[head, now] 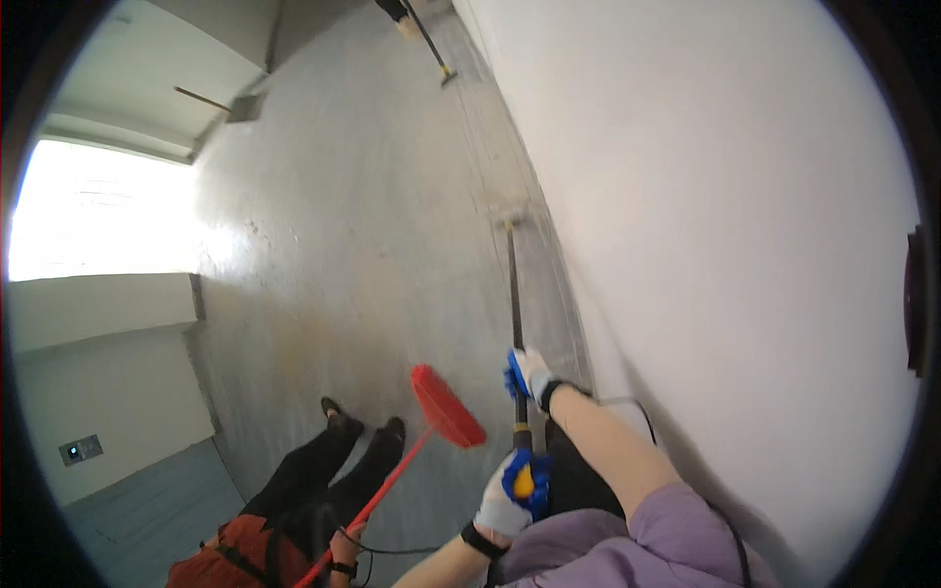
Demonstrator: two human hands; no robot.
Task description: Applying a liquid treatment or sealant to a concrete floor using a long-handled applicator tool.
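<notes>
Both of my hands wear white and blue work gloves and hold one long-handled floor scraper (pixel 515 294). Lower down, my left hand (pixel 517 489) is closed around the yellow and black end of the handle. Farther up the dark shaft, my right hand (pixel 528 373) grips it, near the wall. The scraper's wide head rests on the grey floor (pixel 353 191) beside the foot of the white wall, where scuffed lines and pale residue show around it. Whether the head is pressed down cannot be told.
At lower left a person in a red top (pixel 250 547) holds a red push broom (pixel 448 408), its head close to my tool. Another person's arm (pixel 397 15) holds a similar scraper (pixel 434 48) far ahead. The white wall (pixel 706 220) bounds my right; a long-handled dustpan (pixel 245 108) lies far left.
</notes>
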